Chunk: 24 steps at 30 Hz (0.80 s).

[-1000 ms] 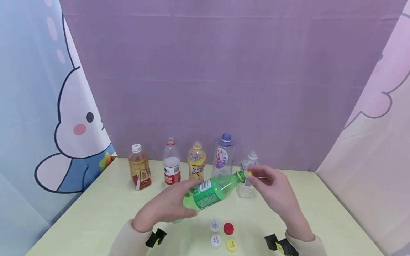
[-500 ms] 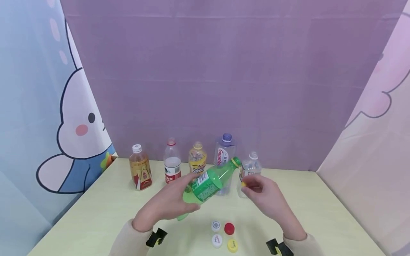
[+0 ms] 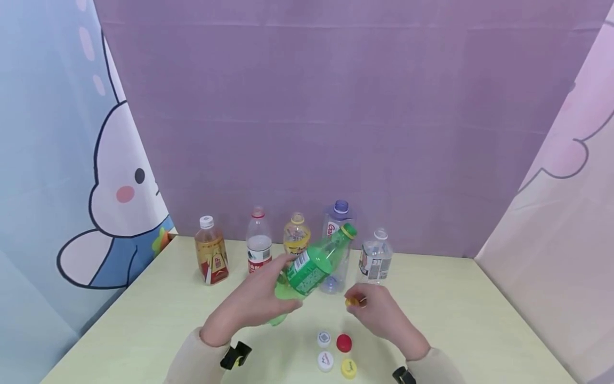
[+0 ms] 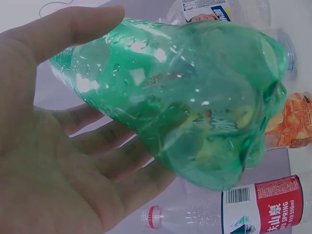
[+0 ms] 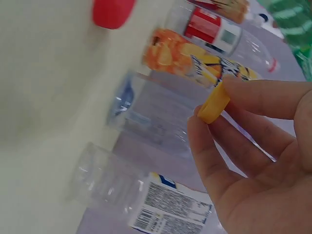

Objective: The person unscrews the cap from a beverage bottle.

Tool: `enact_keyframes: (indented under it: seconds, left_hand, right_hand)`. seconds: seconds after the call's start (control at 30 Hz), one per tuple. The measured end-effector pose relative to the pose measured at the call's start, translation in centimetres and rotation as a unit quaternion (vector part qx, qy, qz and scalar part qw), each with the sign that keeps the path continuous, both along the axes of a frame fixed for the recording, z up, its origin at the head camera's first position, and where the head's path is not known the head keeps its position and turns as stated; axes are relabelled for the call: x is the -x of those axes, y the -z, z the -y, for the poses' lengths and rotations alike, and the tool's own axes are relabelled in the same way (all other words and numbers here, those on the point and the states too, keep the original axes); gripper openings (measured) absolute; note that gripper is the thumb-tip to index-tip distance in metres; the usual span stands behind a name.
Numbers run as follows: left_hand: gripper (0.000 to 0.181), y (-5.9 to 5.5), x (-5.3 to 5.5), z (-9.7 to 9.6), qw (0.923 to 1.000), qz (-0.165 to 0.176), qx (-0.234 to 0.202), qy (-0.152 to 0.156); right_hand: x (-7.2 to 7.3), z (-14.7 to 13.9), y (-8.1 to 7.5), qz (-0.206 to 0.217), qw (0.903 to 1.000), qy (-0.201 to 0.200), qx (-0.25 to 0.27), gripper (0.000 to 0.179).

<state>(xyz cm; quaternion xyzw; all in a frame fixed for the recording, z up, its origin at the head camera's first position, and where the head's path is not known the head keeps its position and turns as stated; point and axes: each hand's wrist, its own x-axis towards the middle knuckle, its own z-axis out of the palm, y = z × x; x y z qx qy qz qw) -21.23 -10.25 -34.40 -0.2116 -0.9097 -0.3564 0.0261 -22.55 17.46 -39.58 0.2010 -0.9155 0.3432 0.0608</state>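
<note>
A green plastic bottle (image 3: 309,271), tilted with its neck up to the right, is gripped round its lower body by my left hand (image 3: 256,301). Its mouth has no cap, and a yellow ring circles the neck. In the left wrist view the bottle's clear green base (image 4: 214,117) shows beyond the fingers. My right hand (image 3: 386,314), below and right of the bottle's neck, pinches a yellow bottle cap (image 5: 214,104) between thumb and fingertips. On the table under it lie two white caps (image 3: 323,338), a red cap (image 3: 344,343) and another yellow cap (image 3: 349,368).
Along the back of the table (image 3: 431,298) stand an amber bottle with a white cap (image 3: 211,255), a red-labelled clear bottle (image 3: 259,250), a yellow-labelled bottle (image 3: 297,239), a tall purple-necked bottle (image 3: 341,209) and a small clear bottle (image 3: 376,261). A purple curtain (image 3: 307,117) hangs behind.
The yellow cap came away from the green bottle's mouth in my right hand, which moved down and left towards the table caps. The left hand tipped the bottle more upright.
</note>
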Motion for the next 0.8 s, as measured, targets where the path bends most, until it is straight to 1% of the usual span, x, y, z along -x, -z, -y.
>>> enact_keyframes:
  seconds: [0.23, 0.37, 0.47, 0.6, 0.8]
  left_hand:
    - [0.081, 0.2, 0.4, 0.0, 0.9999, 0.005, -0.011, 0.0]
    - [0.081, 0.3, 0.5, 0.0, 0.9999, 0.007, -0.013, -0.003]
    - [0.081, 0.4, 0.5, 0.0, 0.9998, 0.011, -0.015, -0.003]
    - [0.081, 0.3, 0.5, 0.0, 0.9998, 0.014, -0.017, -0.002]
    - [0.08, 0.4, 0.6, 0.0, 0.9998, 0.011, -0.018, 0.001]
  right_hand:
    - [0.9, 0.7, 2.0, 0.03, 0.9984, -0.031, -0.035, 0.017]
    - [1.2, 1.3, 2.6, 0.052, 0.9967, -0.043, -0.046, 0.018]
    - [1.3, 1.5, 3.1, 0.064, 0.9954, -0.045, -0.054, 0.018]
    - [1.6, 1.6, 3.6, 0.069, 0.9942, -0.043, -0.07, 0.019]
    - [1.7, 1.6, 3.9, 0.082, 0.9923, -0.037, -0.085, 0.018]
